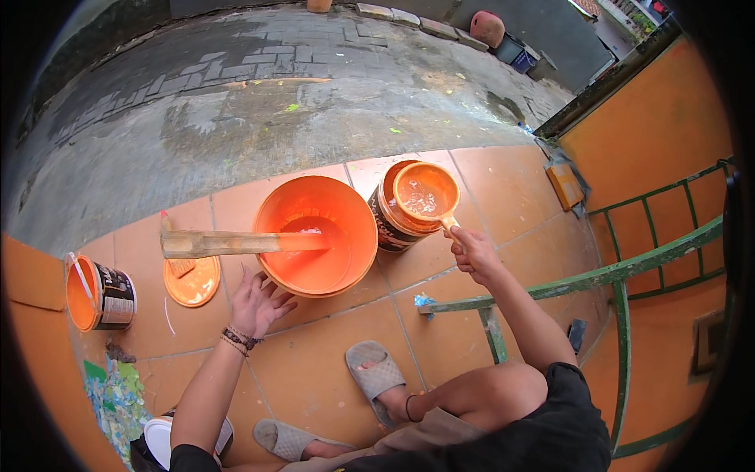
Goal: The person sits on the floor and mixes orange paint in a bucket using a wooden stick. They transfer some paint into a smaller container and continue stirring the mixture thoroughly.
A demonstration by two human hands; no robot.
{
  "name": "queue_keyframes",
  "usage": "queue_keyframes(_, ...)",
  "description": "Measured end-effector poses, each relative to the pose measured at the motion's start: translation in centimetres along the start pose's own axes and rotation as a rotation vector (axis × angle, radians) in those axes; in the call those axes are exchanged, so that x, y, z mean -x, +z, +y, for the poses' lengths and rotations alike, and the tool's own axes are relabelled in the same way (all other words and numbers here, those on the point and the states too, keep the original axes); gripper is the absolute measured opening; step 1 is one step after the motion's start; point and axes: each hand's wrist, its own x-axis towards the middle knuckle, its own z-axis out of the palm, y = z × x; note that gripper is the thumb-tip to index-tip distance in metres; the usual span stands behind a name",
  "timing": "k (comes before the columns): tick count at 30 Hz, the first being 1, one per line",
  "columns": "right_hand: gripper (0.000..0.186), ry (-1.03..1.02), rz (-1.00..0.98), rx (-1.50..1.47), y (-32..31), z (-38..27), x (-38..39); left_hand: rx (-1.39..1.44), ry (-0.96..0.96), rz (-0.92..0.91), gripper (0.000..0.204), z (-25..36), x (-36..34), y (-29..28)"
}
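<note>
My right hand [474, 252] is closed round the handle of an orange dipper [452, 189]. Watery liquid shows inside the dipper, which is over a dark-labelled paint can [388, 232] and hides part of its mouth. Beside it stands a wide orange bucket [358, 236] holding orange paint [314, 263]. A wooden stick [208, 245] rests across the bucket's left rim, its paint-coated end in the bucket. Just below that rim, my left hand [259, 305] is open, fingers spread and palm up, holding nothing. Whether its fingertips touch the bucket I cannot tell.
A paintbrush [182, 267] lies on an orange-smeared lid [200, 293] to the left. Farther left stands a smaller paint tub [116, 297]. A green metal frame [582, 281] crosses the right side. A white-lidded container [157, 437] sits by my left forearm.
</note>
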Motion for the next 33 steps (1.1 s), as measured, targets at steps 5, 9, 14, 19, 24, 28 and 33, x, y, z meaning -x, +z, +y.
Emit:
queue_keyframes(5, 0.027, -0.030, 0.018, -0.048, 0.0, -0.3, 1.2, -0.180, 0.002, 0.062, 0.067, 0.0, -0.2, -0.3)
queue_keyframes(9, 0.027, -0.054, 0.000, -0.062, 0.1, -0.4, 1.3, -0.475, 0.069, 0.231, 0.036, -0.3, -0.1, -2.6)
queue_keyframes(14, 0.027, -0.075, 0.015, -0.051, 0.8, -0.8, 1.8, -0.639, 0.136, 0.372, 0.019, 0.7, 3.2, -4.7)
queue_keyframes(19, 0.026, -0.141, 0.037, 0.062, 1.6, -1.2, 2.6, -0.756, 0.178, 0.511, 0.026, 1.7, 6.6, -5.5)
queue_keyframes(24, 0.024, -0.227, 0.042, 0.125, 2.5, -1.7, 3.7, -0.832, 0.276, 0.608, 0.032, 2.1, 8.9, -8.4)
queue_keyframes(28, 0.022, -0.275, 0.030, 0.178, 3.8, -2.5, 4.7, -0.767, 0.285, 0.667, 0.036, 2.7, 10.0, -9.4)
queue_keyframes(33, 0.024, -0.342, 0.019, 0.313, 5.0, -3.1, 5.6, -0.790, 0.226, 0.768, 0.036, 3.2, 10.8, -9.1)
